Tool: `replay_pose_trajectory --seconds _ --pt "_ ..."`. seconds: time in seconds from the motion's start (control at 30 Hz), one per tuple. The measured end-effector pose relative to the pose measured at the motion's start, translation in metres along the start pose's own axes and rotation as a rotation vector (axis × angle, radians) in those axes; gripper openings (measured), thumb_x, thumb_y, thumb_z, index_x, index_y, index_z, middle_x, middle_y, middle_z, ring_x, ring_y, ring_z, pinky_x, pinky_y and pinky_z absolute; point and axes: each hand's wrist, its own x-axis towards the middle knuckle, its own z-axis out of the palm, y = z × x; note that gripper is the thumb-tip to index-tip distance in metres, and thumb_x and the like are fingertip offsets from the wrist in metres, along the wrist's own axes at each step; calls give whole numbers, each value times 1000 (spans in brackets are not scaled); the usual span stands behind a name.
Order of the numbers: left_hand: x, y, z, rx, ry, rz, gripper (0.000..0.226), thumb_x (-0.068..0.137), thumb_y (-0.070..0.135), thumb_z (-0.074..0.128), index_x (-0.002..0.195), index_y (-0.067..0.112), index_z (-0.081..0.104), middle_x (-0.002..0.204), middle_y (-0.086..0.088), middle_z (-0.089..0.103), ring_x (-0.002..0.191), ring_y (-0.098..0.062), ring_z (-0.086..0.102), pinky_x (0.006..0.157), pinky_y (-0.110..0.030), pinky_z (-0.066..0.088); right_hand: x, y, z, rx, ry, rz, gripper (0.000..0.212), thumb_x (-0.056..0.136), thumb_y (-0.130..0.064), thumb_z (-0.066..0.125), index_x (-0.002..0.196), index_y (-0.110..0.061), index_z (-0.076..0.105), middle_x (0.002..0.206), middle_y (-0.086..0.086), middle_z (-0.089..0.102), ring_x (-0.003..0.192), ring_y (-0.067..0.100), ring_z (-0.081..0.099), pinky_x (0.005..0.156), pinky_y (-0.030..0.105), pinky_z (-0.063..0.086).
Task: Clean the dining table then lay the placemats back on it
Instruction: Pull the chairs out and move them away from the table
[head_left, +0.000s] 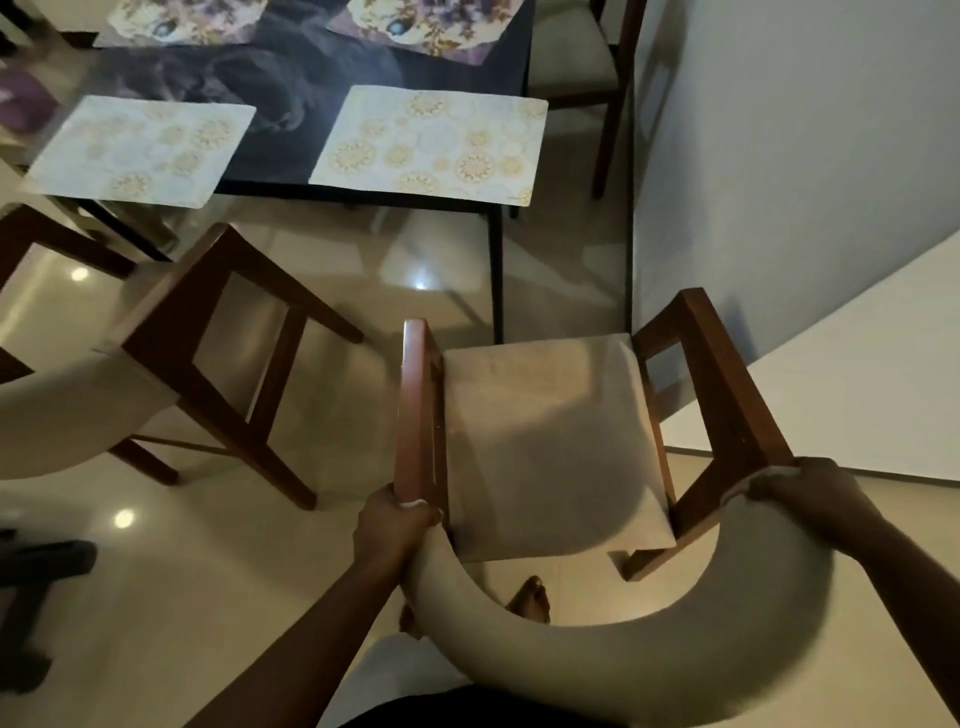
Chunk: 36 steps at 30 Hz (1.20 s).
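Observation:
The dark glass dining table (291, 98) stands ahead of me with several placemats on it. Two pale mats with yellow circles lie along the near edge, one at the left (140, 150) and one at the right (431, 143). Two floral mats (431, 26) lie farther back. Directly below me is a wooden chair (550, 441) with a beige seat and a curved beige back. My left hand (395, 519) grips its left armrest where it meets the back. My right hand (810, 493) grips the right end of the back.
A second matching chair (171, 364) stands at the left, turned away from the table. A third chair (587, 57) is at the table's far right by the grey wall (805, 156). A white surface (857, 374) lies at the right. Glossy tile floor, my bare foot (530, 597) beneath the chair.

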Motion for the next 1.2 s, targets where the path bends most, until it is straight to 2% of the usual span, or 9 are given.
replay_pose_trajectory --seconds 0.07,0.17,0.3,0.4,0.5,0.63,0.83,1.1,1.2 --pt "5 -4 -1 13 11 23 43 67 34 85 107 27 71 99 5 75 92 -20 71 87 -43 61 2 1 4 -16 40 -8 35 78 -38 85 100 -13 74 93 8 70 84 25 63 77 41 53" --pt "14 -6 -12 24 20 60 41 67 34 83 105 28 71 98 5 74 92 -20 71 86 -45 61 -1 -1 12 -17 67 -34 30 79 -36 85 95 -13 75 94 10 72 83 25 63 77 42 55" --pt "35 10 -42 30 54 131 39 76 24 83 112 15 70 104 -2 71 98 -25 68 87 -41 57 -8 -18 22 -15 103 -75 33 78 -37 85 94 -10 75 92 13 73 83 28 66 78 43 58" --pt "53 21 -67 56 61 152 39 83 19 81 118 16 64 110 -3 63 103 -24 61 88 -39 49 -13 -34 33 -8 114 -109 31 81 -35 84 93 -7 76 91 13 72 82 28 66 78 43 57" --pt "75 27 -91 74 73 185 40 85 16 80 123 9 67 111 -4 66 109 -27 65 90 -37 51 -15 -53 47 -3 114 -129 35 79 -36 84 93 -6 76 88 13 72 80 27 66 77 44 58" --pt "109 30 -123 93 95 229 41 84 14 80 123 8 68 104 0 64 104 -22 64 73 -23 44 -19 -87 67 22 94 -136 38 82 -36 83 98 -3 74 89 11 71 80 25 65 71 39 56" --pt "158 27 -174 93 102 202 47 80 20 83 124 11 69 115 -6 72 105 -24 69 87 -35 54 -36 -140 101 54 84 -100 39 86 -33 82 103 0 72 89 10 68 79 21 62 61 28 44" --pt "209 17 -250 113 103 178 65 82 13 83 141 1 59 133 -16 66 118 -34 65 97 -44 53 -52 -224 161 43 88 -134 35 86 -34 81 104 -6 71 98 9 68 89 24 62 81 39 52" --pt "224 10 -276 127 88 157 63 79 16 84 137 3 63 124 -14 70 113 -33 68 96 -47 57 -57 -249 177 49 85 -153 38 85 -35 82 105 -4 71 95 8 67 87 24 62 79 38 52"
